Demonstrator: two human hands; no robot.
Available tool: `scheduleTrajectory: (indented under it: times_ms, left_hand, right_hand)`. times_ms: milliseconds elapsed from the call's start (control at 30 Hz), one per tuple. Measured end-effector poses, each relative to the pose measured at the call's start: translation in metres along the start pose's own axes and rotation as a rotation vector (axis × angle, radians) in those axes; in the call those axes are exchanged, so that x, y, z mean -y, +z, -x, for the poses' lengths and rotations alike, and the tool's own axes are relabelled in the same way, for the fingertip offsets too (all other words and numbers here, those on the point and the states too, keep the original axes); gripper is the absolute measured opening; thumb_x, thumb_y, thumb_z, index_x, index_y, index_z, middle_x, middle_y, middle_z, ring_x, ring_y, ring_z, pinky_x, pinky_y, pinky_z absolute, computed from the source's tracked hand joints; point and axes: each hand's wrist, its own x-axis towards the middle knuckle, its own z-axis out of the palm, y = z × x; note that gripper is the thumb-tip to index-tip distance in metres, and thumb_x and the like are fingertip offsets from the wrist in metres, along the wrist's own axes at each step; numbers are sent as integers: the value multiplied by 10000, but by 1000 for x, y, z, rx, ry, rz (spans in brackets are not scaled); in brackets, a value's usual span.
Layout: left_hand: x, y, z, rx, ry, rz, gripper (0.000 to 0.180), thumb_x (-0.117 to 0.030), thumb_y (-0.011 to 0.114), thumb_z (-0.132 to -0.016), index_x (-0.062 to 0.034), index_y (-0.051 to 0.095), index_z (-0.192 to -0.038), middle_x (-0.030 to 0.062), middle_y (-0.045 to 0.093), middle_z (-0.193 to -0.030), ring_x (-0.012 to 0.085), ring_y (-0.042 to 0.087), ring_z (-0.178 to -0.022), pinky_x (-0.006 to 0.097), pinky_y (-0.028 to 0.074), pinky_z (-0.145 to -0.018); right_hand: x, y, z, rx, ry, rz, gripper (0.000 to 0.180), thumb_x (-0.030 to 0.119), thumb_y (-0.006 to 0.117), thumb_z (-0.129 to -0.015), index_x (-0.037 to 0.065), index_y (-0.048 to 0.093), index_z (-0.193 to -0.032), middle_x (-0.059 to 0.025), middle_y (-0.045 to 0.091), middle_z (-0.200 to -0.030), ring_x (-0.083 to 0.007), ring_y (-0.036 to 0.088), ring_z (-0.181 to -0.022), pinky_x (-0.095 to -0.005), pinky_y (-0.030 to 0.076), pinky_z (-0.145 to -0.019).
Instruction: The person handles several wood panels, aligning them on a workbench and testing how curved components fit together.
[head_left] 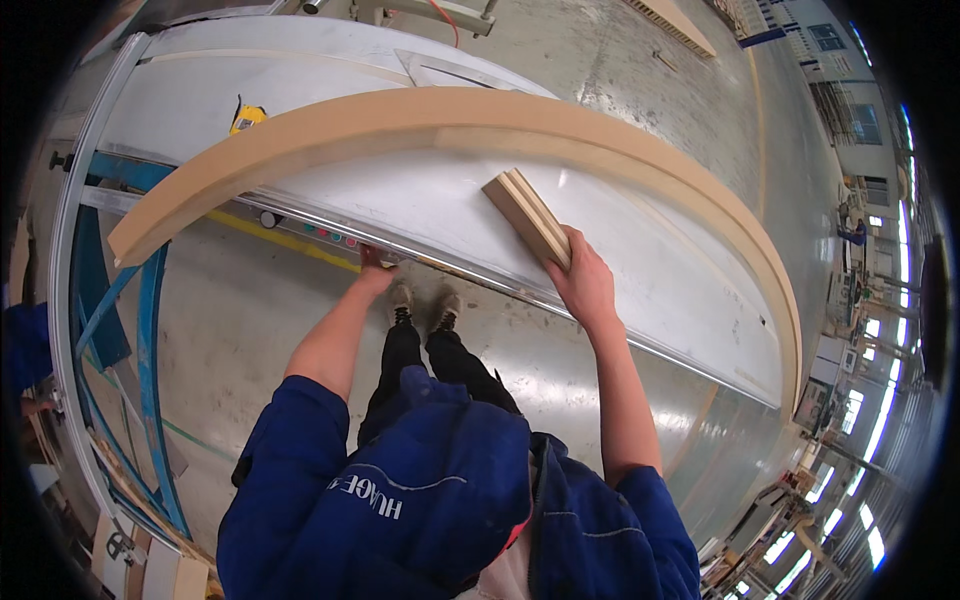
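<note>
Blue work-jacket sleeves (pixel 300 470), pushed up past the elbows, fill the lower frame, and both bare forearms reach up from them toward a white machine surface (pixel 420 200). Below, two shoes (pixel 425 300) stand on bare grey concrete floor (pixel 230 330), with open standing room along the surface's metal front edge. At that edge the left hand (pixel 372 262) rests, mostly hidden under the rim, so whether it is spread or curled cannot be told. Further right, the right hand (pixel 582 280) is closed around the near end of a layered plywood block (pixel 528 215), which lies flat on the surface and points away. Beyond the block a long curved fibreboard arch (pixel 440 118) spans the surface, its left end overhanging the edge. A small yellow device (pixel 246 117) sits behind it.
</note>
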Motion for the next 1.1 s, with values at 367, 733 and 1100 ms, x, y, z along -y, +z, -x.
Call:
scheduleTrajectory:
  times_ms: [367,733,1100]
  left_hand:
    - [-136,-18,122,-248,-250,630,485,-178,737,-923,6,605,-1352,118,717,-1132,250,695,-1049,367,558,-891]
    - [-449,-76,375,-922,681,257,471,-155,841,-828,-50,668,-1254,108,617,-1272,237,587,-1223,372,491,-1058]
    - [-387,20,483,-1543,310,543,225,-214,789,-926,-65,810,-1094,133,702,-1310,251,632,-1258,356,567,-946]
  right_hand:
    - [-72,8,47,-78,-91,-387,443,278,758,-925,10,560,-1217,-271,709,-918,-457,693,-866,-497,546,-763]
    - [-77,-52,131,2,-472,-767,472,201,792,-921,19,591,-1308,-253,728,-1021,-400,736,-926,-427,565,-807]
    - [-77,6,175,393,-1073,-805,471,167,716,-983,-69,526,-1343,-285,670,-1145,-351,661,-1070,-430,522,-920]
